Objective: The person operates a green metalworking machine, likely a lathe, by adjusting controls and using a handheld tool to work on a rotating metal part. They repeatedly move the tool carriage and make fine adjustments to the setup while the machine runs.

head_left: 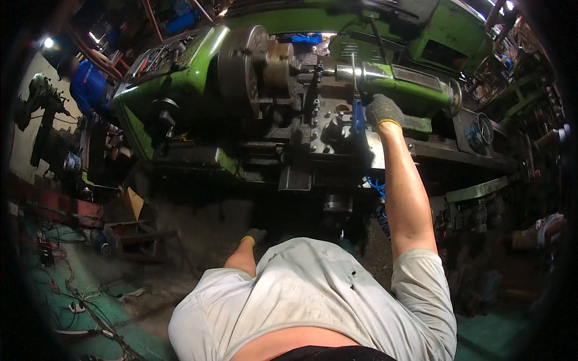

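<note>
At the green lathe (180, 78), in the head view, the gloved right hand (383, 111) is closed around a blue-handled air gun (357, 114), its thin nozzle pointing up beside the tool post (314, 90). The gloved left hand (255, 235) hangs low by the shirt; its grip probably loose, though I cannot tell.

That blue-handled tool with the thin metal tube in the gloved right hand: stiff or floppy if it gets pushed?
The blue-handled tool probably stays stiff: its thin metal tube stands straight above the right hand. It looks light, held in one gloved hand. The coiled blue hose below would likely flex and tug back.
</note>
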A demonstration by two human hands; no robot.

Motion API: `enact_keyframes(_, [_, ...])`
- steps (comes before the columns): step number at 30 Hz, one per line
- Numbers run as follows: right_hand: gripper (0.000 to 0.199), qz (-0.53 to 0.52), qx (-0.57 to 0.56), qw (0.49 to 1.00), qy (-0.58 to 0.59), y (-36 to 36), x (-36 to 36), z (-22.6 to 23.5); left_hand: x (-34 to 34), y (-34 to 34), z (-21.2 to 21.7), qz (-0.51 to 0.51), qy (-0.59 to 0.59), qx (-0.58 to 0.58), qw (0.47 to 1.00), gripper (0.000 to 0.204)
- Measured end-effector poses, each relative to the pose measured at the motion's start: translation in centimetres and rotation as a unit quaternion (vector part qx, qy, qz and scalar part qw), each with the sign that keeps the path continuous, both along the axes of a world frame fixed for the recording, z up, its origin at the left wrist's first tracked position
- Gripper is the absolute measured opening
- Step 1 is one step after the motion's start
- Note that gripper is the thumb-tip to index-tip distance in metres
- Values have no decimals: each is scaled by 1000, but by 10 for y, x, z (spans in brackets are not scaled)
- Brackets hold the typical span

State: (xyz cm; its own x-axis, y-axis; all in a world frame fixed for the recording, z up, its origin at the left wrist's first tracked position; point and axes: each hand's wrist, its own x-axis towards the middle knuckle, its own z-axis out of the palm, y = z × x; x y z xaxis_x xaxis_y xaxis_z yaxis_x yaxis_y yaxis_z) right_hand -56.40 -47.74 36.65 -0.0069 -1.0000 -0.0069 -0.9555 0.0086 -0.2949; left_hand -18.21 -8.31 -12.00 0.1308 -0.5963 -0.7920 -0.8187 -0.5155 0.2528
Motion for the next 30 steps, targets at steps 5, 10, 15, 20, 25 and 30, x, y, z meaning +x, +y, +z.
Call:
enact_keyframes(5, [34,13,13,1000,-2,-3,-3,-5,-4,-17,-6,68,41,-13,997,60])
enact_keyframes(10, [35,20,-3,999,-33,-5,-2,-5,3,-28,-19,-44,14,-83,996,58])
enact_keyframes(15, [34,9,1,1000,-22,0,-3,-3,-6,-36,-9,-61,25,-54,996,55])
enact_keyframes(20, [33,-1,-13,1000,-28,-3,-5,-9,-5,-36,-1,-18,9,-21,1000,54])
enact_keyframes(25, [33,-3,-2,1000,-31,3,3,1,1,-32,-8,-79,16,-22,996,54])
enact_keyframes(30, [33,-22,-8,999,-25,-5,-8,-11,-8,-32,-4,-56,20,-13,998,52])
